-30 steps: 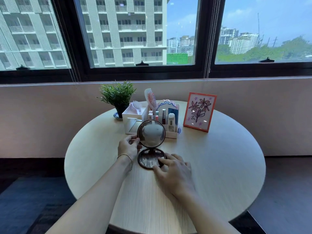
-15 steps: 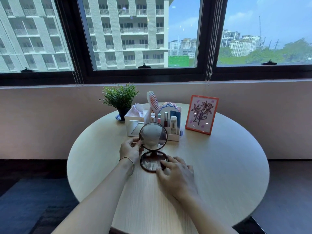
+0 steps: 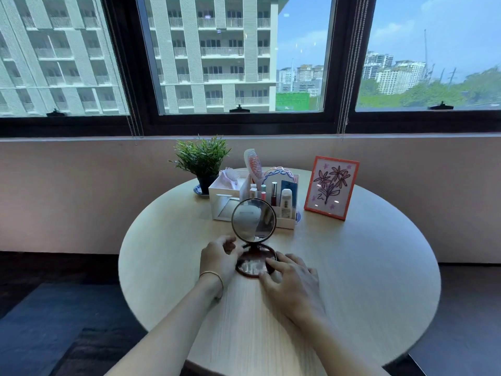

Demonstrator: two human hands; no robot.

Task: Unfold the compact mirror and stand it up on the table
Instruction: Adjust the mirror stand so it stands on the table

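Note:
The round brown compact mirror is unfolded on the pale wooden round table. Its upper half stands upright and faces me. Its lower half lies flat on the tabletop as a base. My left hand, with a thin bracelet on the wrist, cups the base's left edge just below the hinge. My right hand rests its fingertips on the base's right front rim. Neither hand touches the upright half.
Directly behind the mirror stands a white organizer holding cosmetics, a brush and a comb. A small potted plant is at the back left, an orange-framed flower picture at the back right. A wall and windows lie beyond.
My left hand has dropped from the rim of the upright half down to the base's left edge. The upright half now stands by itself. My right hand stays on the base.

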